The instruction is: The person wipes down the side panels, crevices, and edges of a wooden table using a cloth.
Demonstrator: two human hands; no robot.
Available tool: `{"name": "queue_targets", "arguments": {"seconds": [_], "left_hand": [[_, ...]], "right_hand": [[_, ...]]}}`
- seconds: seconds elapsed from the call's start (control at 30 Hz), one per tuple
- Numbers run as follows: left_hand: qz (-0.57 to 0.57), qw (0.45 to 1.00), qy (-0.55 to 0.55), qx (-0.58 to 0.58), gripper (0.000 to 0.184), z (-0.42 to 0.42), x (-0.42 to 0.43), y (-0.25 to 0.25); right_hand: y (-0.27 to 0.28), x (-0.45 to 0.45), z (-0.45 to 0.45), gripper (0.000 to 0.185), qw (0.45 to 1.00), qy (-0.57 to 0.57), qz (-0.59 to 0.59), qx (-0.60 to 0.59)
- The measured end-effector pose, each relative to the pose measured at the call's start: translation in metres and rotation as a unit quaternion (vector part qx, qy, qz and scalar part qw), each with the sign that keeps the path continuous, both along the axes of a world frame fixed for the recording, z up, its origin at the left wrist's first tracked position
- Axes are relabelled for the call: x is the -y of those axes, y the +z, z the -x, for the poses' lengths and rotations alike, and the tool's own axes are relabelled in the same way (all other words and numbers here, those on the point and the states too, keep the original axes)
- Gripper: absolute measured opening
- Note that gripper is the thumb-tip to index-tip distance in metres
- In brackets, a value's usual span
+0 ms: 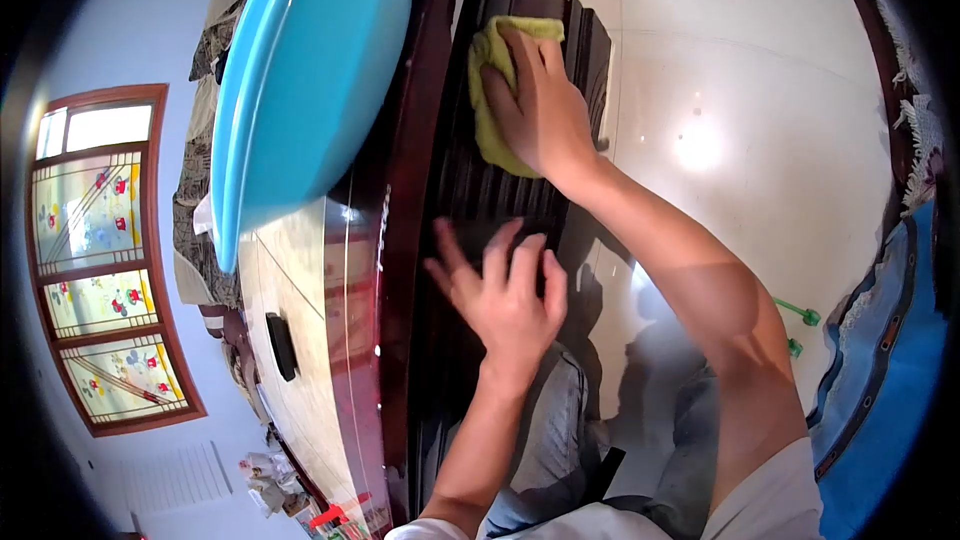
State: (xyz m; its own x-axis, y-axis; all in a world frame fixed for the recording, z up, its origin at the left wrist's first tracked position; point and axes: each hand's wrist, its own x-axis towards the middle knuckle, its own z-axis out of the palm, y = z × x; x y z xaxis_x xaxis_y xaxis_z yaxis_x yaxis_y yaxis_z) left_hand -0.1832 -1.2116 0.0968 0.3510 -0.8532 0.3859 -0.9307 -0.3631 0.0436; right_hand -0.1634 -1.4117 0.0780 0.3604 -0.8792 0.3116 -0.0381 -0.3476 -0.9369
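Note:
My right hand (545,110) presses a yellow-green cloth (493,145) against the dark, ridged side of a wooden piece of furniture (465,195), its fingers bent over the fabric. Nearer to me, my left hand (510,295) is beside the same dark side with its fingers spread and nothing in them; it is slightly blurred. Whether its fingertips touch the wood I cannot tell. On the furniture's top, at the upper left, stands a light blue basin (320,70); its inside is hidden from view.
A black object (281,347) lies on the marble-like tabletop (300,280). Glossy pale floor (720,120) spreads to the right, with a green item (800,313) on it. Blue fabric (890,370) hangs at the far right. A window (105,260) is in the left wall.

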Motion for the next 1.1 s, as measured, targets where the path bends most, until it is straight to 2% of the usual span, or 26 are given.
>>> {"name": "queue_targets", "arguments": {"seconds": [0.07, 0.13, 0.2, 0.27, 0.37, 0.43, 0.47, 0.53, 0.6, 0.63, 0.67, 0.73, 0.77, 0.83, 0.93, 1.03, 1.07, 1.1], "left_hand": [[-0.039, 0.995, -0.035, -0.09, 0.024, 0.007, -0.012, -0.012], [-0.066, 0.991, -0.047, -0.102, 0.026, 0.016, -0.015, -0.023], [-0.099, 0.985, -0.056, -0.131, 0.028, 0.016, -0.024, -0.03], [-0.133, 0.974, -0.065, -0.168, 0.03, 0.015, -0.033, -0.038], [-0.22, 0.95, -0.057, -0.213, 0.036, 0.013, -0.033, -0.037], [-0.176, 0.95, -0.076, -0.246, 0.038, 0.022, -0.027, -0.033], [-0.153, 0.949, -0.082, -0.263, 0.039, 0.026, -0.026, -0.032], [-0.176, 0.938, -0.107, -0.281, 0.039, 0.028, -0.032, -0.033], [-0.323, 0.909, -0.114, -0.238, 0.041, 0.028, -0.041, -0.036], [-0.377, 0.878, -0.12, -0.268, 0.049, 0.027, -0.043, -0.041], [-0.39, 0.87, -0.121, -0.276, 0.051, 0.028, -0.043, -0.043], [-0.417, 0.851, -0.123, -0.294, 0.056, 0.033, -0.043, -0.043], [-0.421, 0.849, -0.114, -0.299, 0.054, 0.037, -0.042, -0.038], [-0.379, 0.858, -0.13, -0.322, 0.052, 0.041, -0.04, -0.035], [-0.355, 0.866, -0.15, -0.319, 0.054, 0.04, -0.039, -0.036], [-0.381, 0.861, -0.149, -0.303, 0.052, 0.041, -0.043, -0.037], [-0.394, 0.857, -0.146, -0.299, 0.05, 0.042, -0.045, -0.037], [-0.373, 0.863, -0.148, -0.306, 0.049, 0.043, -0.045, -0.036]], "right_hand": [[-0.008, -0.022, 0.01, 0.05, 0.999, 0.018, 0.036, 0.008], [-0.014, -0.048, 0.018, 0.051, 0.995, 0.04, 0.08, 0.045], [-0.012, -0.09, 0.033, 0.056, 0.985, 0.133, 0.106, -0.02], [-0.011, -0.113, 0.044, 0.059, 0.979, 0.196, 0.05, -0.011], [-0.019, -0.091, 0.036, 0.053, 0.989, 0.138, 0.038, -0.036], [-0.034, -0.065, 0.017, 0.05, 0.997, 0.06, 0.043, -0.012], [-0.008, -0.045, 0.021, 0.047, 1.0, 0.027, -0.005, -0.005], [0.003, -0.041, 0.02, 0.046, 1.0, 0.011, -0.002, -0.001], [0.017, -0.089, 0.027, 0.045, 0.997, 0.053, 0.049, -0.022], [0.021, -0.106, 0.031, 0.044, 0.993, 0.077, 0.077, -0.034], [0.018, -0.107, 0.03, 0.044, 0.996, 0.083, 0.033, 0.022], [0.01, -0.083, 0.026, 0.042, 0.994, 0.066, 0.092, 0.008], [0.007, -0.065, 0.022, 0.038, 0.998, 0.062, 0.023, -0.008], [0.003, -0.057, 0.016, 0.034, 0.989, 0.077, 0.043, 0.116], [-0.007, -0.078, 0.014, 0.034, 0.99, 0.055, 0.04, 0.12], [-0.011, -0.107, 0.023, 0.044, 0.994, 0.07, 0.019, 0.087], [-0.013, -0.113, 0.029, 0.047, 0.992, 0.099, -0.041, 0.07], [-0.014, -0.108, 0.026, 0.048, 0.993, 0.074, -0.025, 0.086]]}}
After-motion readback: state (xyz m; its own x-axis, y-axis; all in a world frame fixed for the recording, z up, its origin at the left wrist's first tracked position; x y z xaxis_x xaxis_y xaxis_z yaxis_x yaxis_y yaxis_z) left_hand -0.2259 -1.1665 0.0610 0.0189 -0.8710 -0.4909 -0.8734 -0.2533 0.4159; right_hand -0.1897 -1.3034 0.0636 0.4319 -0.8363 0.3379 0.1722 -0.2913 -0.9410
